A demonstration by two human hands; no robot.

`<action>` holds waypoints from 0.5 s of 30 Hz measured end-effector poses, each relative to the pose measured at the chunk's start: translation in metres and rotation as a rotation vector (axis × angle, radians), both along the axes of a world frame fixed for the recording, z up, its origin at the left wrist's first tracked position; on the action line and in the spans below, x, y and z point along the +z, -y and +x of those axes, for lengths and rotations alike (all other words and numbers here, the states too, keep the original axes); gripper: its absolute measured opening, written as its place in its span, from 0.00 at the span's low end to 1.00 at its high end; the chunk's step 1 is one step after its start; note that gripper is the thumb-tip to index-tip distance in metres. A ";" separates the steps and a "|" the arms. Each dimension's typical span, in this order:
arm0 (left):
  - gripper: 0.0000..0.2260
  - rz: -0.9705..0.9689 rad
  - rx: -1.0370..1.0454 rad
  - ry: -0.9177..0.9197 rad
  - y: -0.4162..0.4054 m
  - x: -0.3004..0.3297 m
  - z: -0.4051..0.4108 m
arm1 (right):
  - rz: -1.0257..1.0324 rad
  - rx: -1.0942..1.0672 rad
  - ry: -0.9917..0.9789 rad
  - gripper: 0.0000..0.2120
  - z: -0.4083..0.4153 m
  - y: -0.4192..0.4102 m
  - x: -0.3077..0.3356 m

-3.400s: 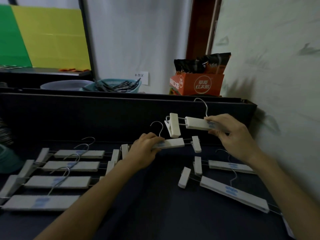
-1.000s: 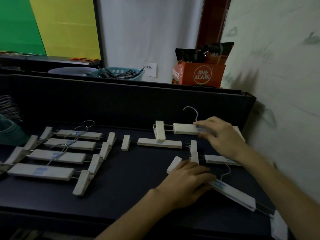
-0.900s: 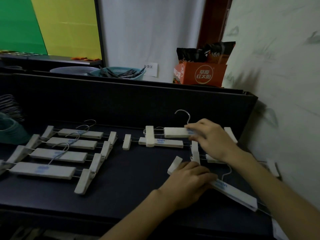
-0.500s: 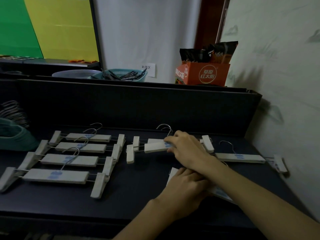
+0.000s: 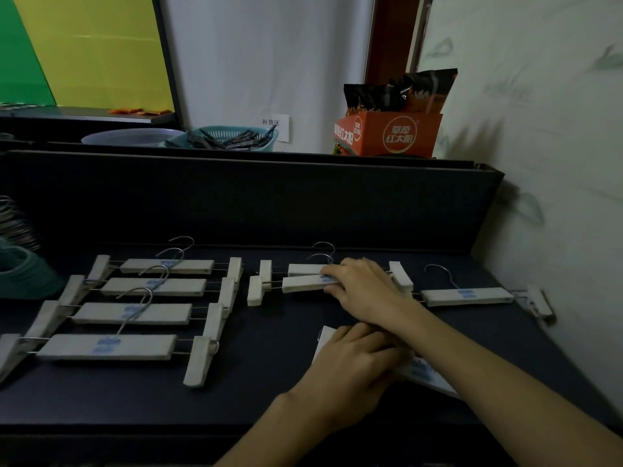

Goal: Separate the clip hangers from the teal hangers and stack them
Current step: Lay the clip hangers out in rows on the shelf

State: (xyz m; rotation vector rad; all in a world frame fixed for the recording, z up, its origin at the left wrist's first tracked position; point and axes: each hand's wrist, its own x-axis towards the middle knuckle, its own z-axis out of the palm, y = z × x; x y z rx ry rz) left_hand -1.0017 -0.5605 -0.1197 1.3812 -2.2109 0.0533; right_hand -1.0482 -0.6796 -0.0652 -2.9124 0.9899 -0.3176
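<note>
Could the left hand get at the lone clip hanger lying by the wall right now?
Probably not directly: the left hand rests on the nearest hanger, and the right forearm crosses between it and the lone clip hanger.

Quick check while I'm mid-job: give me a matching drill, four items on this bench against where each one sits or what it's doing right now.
Things:
1. right hand
2. left hand
3. row of four clip hangers
4. orange carton

Places or states:
A. on the ledge behind the dark back panel, by the wall
B. laid out side by side at the left of the table
C. resting on the nearest hanger, under the other forearm
D. on the pair of hangers at the back centre

Pairs: 1-D, 2-C, 3-B, 4-A
</note>
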 end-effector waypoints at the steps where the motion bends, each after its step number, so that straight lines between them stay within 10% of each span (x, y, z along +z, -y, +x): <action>1: 0.16 0.002 0.001 -0.001 -0.001 0.001 0.001 | -0.001 -0.001 0.005 0.19 -0.001 0.000 -0.001; 15: 0.15 -0.007 0.053 0.007 0.004 0.001 -0.007 | -0.062 -0.046 0.186 0.22 -0.065 0.005 0.027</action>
